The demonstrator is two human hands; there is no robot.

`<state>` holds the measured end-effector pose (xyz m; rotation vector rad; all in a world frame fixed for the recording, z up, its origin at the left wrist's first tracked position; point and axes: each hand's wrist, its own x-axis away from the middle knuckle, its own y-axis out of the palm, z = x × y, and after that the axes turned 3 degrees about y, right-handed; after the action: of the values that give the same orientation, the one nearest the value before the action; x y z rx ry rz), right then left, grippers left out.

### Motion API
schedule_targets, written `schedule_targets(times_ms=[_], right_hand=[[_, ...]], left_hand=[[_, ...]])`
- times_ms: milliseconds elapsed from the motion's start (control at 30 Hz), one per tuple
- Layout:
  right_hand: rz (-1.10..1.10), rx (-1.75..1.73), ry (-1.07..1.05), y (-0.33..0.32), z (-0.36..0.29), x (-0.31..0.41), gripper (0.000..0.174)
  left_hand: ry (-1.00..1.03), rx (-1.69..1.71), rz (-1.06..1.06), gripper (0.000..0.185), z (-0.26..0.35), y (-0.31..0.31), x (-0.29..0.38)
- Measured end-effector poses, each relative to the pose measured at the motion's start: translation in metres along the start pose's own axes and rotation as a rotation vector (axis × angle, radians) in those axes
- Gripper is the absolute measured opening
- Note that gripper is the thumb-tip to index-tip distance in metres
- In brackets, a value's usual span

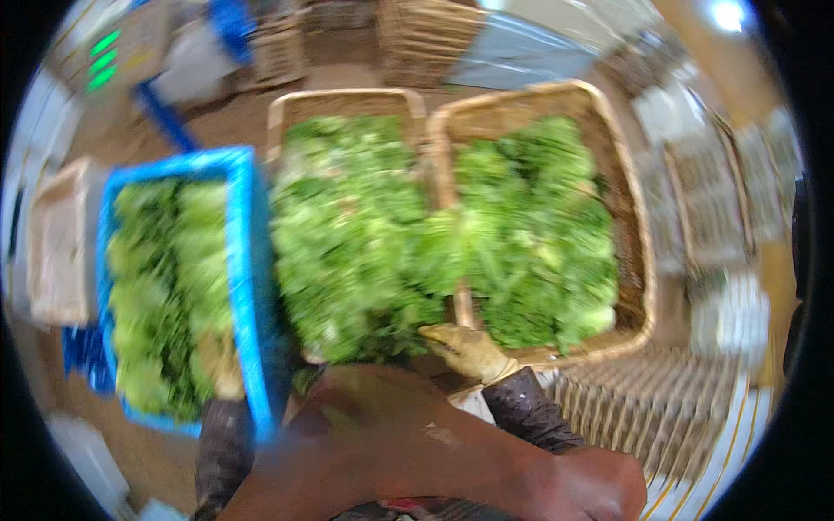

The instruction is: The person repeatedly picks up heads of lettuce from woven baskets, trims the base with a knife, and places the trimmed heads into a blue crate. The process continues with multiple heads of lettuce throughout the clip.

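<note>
My left hand (221, 365), in a pale work glove, reaches over the rim of a blue plastic crate (238, 260) and touches the leafy green heads (202, 260) packed in rows there; blur hides its finger pose. In front of my body, my right hand (466, 352), gloved too, is at the near edge of a middle crate (345, 98) heaped with loose leafy greens (352, 247). Whether it grips a leaf cannot be told. A wide tan crate (635, 215) with more leafy heads (547, 247) stands at the right, and one bunch (446, 251) lies across the two tan crates' rims.
A pale crate (62, 247) stands at the far left. Stacked tan crates (423, 39) and a blue-grey sheet (515, 52) lie beyond. Crates with ribbed sides (651, 404) stand close at my right, and more crates (710, 195) farther right.
</note>
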<state>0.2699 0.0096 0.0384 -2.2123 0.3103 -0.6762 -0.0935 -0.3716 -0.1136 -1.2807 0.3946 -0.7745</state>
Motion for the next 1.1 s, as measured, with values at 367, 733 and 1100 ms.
schedule_targets(times_ms=[367,733,1100], right_hand=[[0.159,0.197,0.579,-0.263,0.176,-0.074,0.097],[0.275,-0.262,0.939,-0.108,0.197,0.039,0.081],[0.436,-0.825,0.233,-0.078,0.094,-0.001,0.046]], left_hand=[[-0.016,0.226,0.396,0.046,0.099,-0.119,-0.082],[0.822,1.295,-0.726,0.068,0.578,0.064,-0.278],[0.272,1.919,-0.229,0.122,0.362,0.003,-0.169]])
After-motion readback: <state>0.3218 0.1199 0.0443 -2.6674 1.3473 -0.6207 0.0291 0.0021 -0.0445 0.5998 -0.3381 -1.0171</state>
